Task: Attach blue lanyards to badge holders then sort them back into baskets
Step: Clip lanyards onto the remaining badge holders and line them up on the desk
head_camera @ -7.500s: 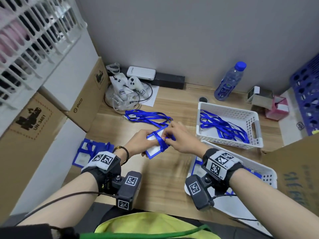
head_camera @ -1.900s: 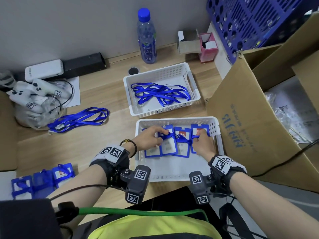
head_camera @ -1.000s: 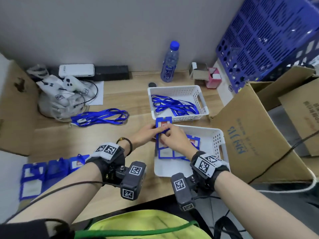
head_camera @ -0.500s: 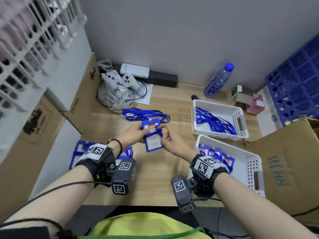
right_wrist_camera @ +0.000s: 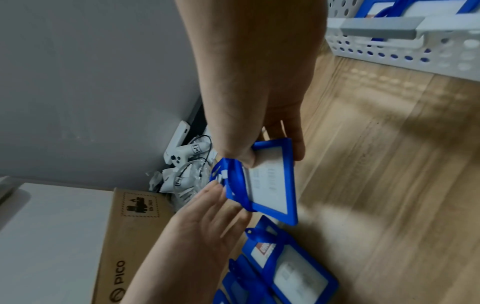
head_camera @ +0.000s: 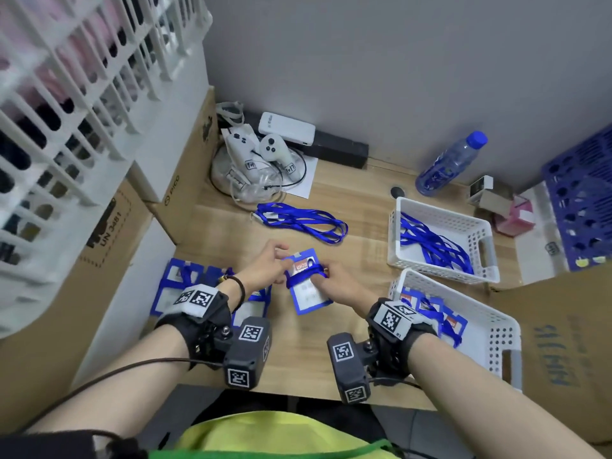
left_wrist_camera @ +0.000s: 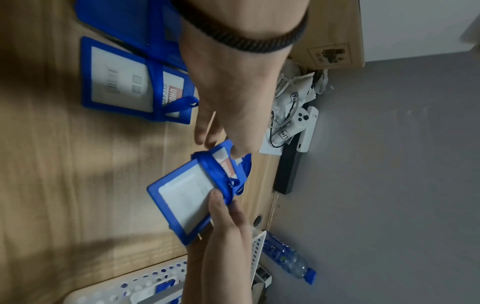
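Observation:
A blue badge holder (head_camera: pixel 309 289) with a blue lanyard wound round its upper part hangs just above the table centre. My right hand (head_camera: pixel 323 276) grips it, thumb on the card face (left_wrist_camera: pixel 187 197) and fingers behind. My left hand (head_camera: pixel 283 260) pinches its top end (left_wrist_camera: pixel 228 156) beside the red label. More wrapped holders lie in a pile (head_camera: pixel 185 286) at the left and in the near white basket (head_camera: pixel 463 293). The far white basket (head_camera: pixel 440 207) holds loose lanyards (head_camera: pixel 433 246). Another lanyard bundle (head_camera: pixel 298 221) lies on the table.
Cardboard boxes (head_camera: pixel 109 226) and a white crate wall off the left. A large carton (head_camera: pixel 563 342) stands right of the baskets, a blue crate (head_camera: pixel 583 200) behind it. White controllers (head_camera: pixel 255 150), a power bank (head_camera: pixel 286 127) and a water bottle (head_camera: pixel 450 164) line the back.
Both hands lifted the wrapped badge holder out of the near basket, carried it left over the table, and have now lowered it slightly toward me.

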A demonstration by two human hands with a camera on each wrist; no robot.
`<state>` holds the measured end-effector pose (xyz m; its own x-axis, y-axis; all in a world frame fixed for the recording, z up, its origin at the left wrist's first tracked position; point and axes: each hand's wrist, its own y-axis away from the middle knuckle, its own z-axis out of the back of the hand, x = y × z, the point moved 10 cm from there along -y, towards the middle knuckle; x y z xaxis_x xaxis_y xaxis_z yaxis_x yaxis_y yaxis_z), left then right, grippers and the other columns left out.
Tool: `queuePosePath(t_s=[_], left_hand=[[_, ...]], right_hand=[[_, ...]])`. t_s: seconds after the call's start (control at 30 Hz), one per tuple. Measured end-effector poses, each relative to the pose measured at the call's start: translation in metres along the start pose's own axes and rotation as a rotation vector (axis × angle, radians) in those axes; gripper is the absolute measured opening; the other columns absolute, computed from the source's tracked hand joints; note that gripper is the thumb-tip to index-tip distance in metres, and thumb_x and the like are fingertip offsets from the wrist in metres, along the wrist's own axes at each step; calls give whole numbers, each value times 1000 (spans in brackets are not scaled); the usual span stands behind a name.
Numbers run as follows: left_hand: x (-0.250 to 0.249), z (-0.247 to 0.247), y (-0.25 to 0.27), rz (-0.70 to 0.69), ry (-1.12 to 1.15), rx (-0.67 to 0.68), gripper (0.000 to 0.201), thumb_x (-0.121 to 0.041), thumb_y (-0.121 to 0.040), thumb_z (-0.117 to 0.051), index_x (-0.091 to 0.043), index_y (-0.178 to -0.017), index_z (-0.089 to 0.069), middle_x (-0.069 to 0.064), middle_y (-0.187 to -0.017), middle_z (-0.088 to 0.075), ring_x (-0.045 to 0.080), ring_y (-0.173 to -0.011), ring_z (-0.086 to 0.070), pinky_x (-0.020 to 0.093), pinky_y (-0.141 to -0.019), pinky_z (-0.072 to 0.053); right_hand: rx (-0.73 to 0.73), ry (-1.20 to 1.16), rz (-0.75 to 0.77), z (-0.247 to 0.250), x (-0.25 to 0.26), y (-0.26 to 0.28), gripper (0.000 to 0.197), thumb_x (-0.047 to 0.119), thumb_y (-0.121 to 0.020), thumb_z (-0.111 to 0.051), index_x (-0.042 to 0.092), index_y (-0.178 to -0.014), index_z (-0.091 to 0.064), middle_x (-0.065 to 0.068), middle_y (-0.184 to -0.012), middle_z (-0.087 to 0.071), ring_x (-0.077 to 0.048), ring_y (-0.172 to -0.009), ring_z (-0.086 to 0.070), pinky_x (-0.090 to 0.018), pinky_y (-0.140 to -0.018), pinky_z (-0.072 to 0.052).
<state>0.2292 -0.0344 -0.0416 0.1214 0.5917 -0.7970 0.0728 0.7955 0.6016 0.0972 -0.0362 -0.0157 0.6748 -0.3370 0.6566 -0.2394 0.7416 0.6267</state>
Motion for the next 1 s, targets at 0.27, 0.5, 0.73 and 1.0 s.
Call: queuePosePath(t_s=[0.27,0.5,0.73,1.0], left_hand=[[-30,44,-8,-176,86,-157,30,3,-97,-35,-9,-120,-50,8,-101,-61,14,-70,-54,23,-66,-45],[-44,16,-3,-260,-109,54,30,-16,-87,-68,-18,-117,-62,-4,-106,-64,10,-74,-58,19,-67,-49],[-37,-6,6,-327,-416,158,31,-3,-76,-66,-22,-101,-69,-5,-91,-64,6,-64,-49,22,-68,-50],[-24,-5,7,-255,-582,177,12,-7,-73,-72,-13,-83,-71,-3,-77,-66,-4,-54,-53,12,-55,-44]], right_hand=[[-100,-48,-117,20,-20,2,20,10,-96,-38,11,-113,-47,-11,-96,-58,-26,-79,-56,-28,-50,-42],[-10,-56,-54,7,0,-11,26,22,-97,-44,11,-118,-56,-10,-96,-64,-22,-78,-60,-28,-54,-48],[115,-40,-17,-11,10,-13,27,14,-95,-45,2,-115,-57,-11,-94,-62,-21,-78,-58,-26,-57,-45],[290,119,0,-26,6,-11,23,11,-93,-49,0,-112,-56,-11,-90,-58,-24,-80,-55,-30,-62,-45]])
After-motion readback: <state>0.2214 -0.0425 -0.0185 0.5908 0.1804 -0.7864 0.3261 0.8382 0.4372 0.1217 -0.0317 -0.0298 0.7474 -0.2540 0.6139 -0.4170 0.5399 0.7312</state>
